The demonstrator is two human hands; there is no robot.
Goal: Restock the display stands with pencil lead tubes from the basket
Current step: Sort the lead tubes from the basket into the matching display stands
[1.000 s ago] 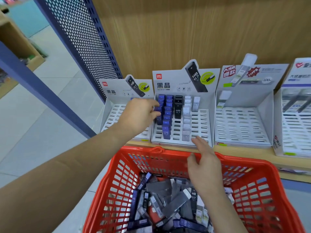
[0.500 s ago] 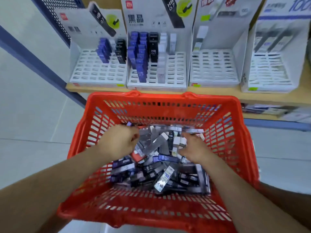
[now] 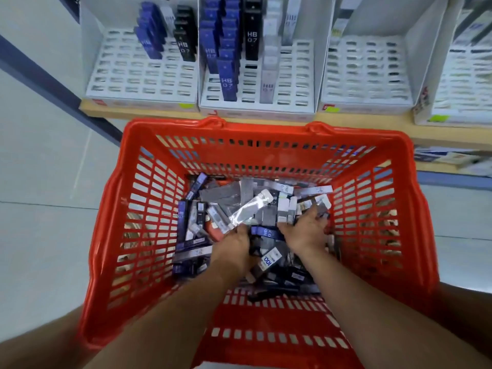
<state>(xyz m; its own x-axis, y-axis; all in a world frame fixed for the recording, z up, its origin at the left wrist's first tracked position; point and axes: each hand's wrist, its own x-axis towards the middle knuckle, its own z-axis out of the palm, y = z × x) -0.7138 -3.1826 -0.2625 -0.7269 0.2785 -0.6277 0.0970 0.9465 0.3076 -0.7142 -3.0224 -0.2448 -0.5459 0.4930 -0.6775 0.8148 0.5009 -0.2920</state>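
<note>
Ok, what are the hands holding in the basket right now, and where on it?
The left hand grips a clear white-capped lead tube by its lower end. The right hand is among the tubes; its hold cannot be told.

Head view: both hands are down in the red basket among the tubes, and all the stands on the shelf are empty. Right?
Not all empty: the head view shows the left stand and the second stand partly filled with slotted tubes. The rest holds: left hand and right hand are down in the red basket among loose tubes.
</note>
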